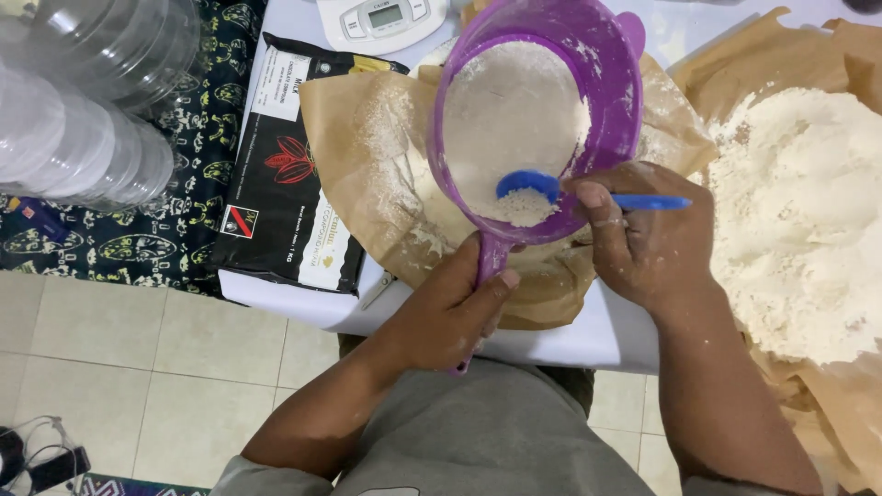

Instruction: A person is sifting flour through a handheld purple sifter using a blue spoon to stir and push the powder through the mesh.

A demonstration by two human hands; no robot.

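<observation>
The centre of the frame is taken up by the round purple plastic sieve (pixel 537 119) over crumpled brown paper (pixel 367 156), with a black flat packet (pixel 285 174) closing off its left side and a white digital scale (pixel 381 20) just above it at the top edge. At the right a big heap of white flour (pixel 799 220) on more brown paper blocks passage. Stacked clear plastic containers (pixel 83 101) fill the upper left, while the tiled floor (pixel 138 367) at lower left lies open.
</observation>
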